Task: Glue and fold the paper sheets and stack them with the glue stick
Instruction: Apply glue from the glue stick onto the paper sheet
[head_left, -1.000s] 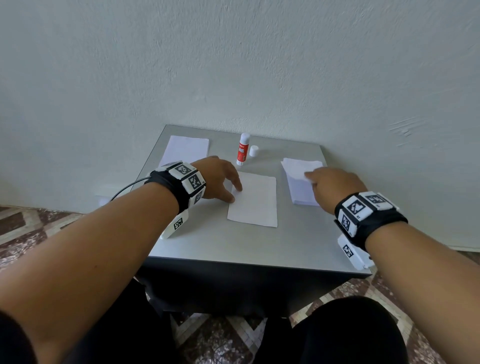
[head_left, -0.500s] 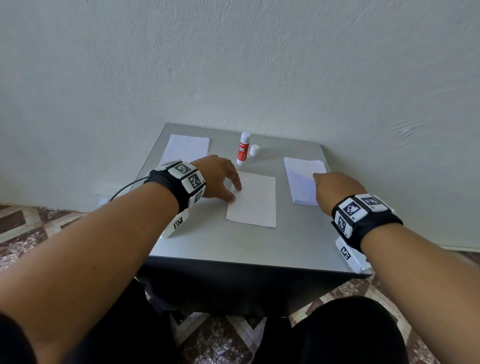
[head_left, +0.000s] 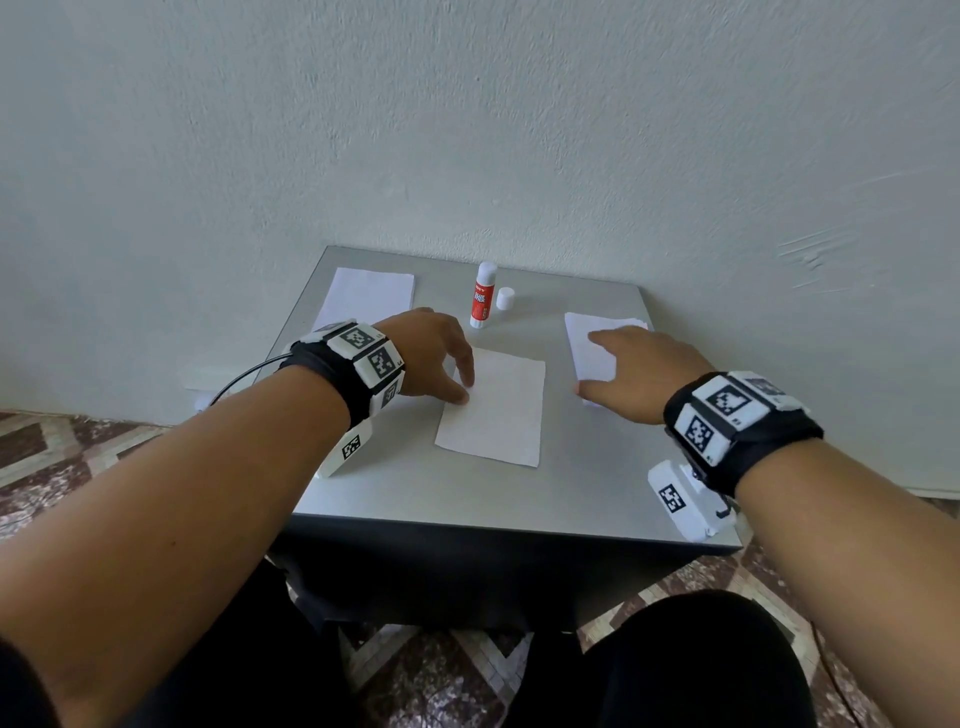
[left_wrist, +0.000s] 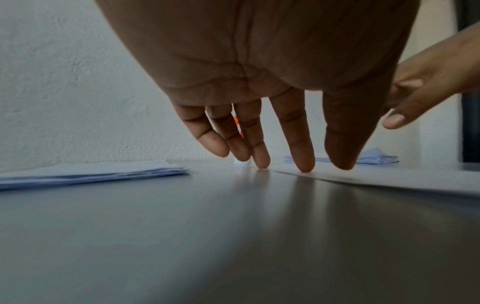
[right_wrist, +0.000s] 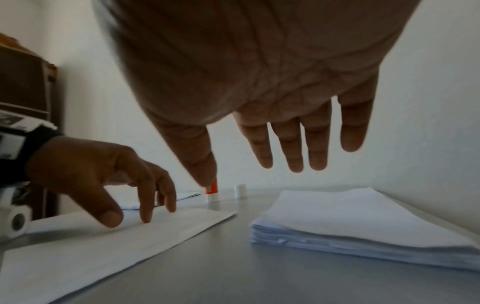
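— So, where is the sheet (head_left: 493, 405)?
— Flat on the grey surface (head_left: 587, 478), in the middle. The left hand (head_left: 431, 358) rests its fingertips (left_wrist: 305, 164) on the sheet's left edge, fingers spread and fairly straight, gripping nothing.
— And the right hand (head_left: 644, 374)?
— Spread open above the right stack (right_wrist: 358, 222), fingers straight and apart. The wrist view shows them clear of the paper; it holds nothing.
— The glue stick (head_left: 482, 301)?
— Upright at the back of the surface, beyond the sheet, uncapped. Its white cap (head_left: 505, 299) stands just beside it on the right.
— Anything else?
— A second, thinner stack (head_left: 366, 296) lies at the back left, near the wall (head_left: 467, 130).
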